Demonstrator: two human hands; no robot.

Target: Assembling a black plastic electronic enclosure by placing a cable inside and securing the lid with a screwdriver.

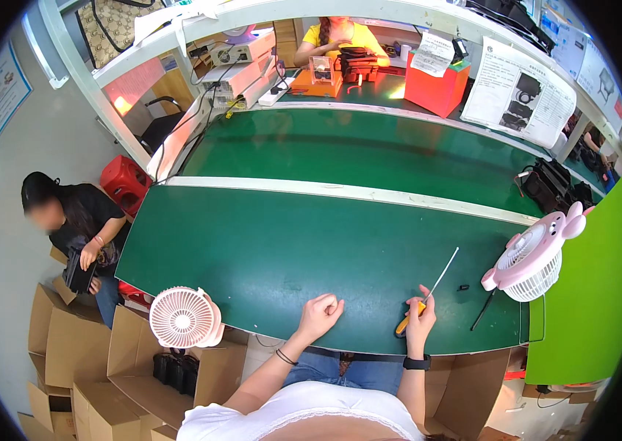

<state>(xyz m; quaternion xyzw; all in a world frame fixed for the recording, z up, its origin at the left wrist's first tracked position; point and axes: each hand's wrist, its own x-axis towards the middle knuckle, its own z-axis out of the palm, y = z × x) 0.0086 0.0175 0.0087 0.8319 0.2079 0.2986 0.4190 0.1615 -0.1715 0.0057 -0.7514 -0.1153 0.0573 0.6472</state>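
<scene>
Two bare hands at the near edge of a green work mat, one holding a screwdriver.

Left of both, a round pale pink desk fan [184,317] stands at the near edge of the green rubber mat [267,242]. The left hand [320,314] rests on it as an empty fist. The right hand [420,317] is closed around the yellow-handled, long-shafted screwdriver [429,292], pointing far-right. Farther right sits a pink animal-eared fan [535,257].

The right hand [420,317] grips a yellow-handled screwdriver [429,292], its long thin shaft slanting up over the green table [289,250]. The left hand [320,312] rests beside it as a closed fist. A small pink fan [535,259] stands at the table's right end.
</scene>
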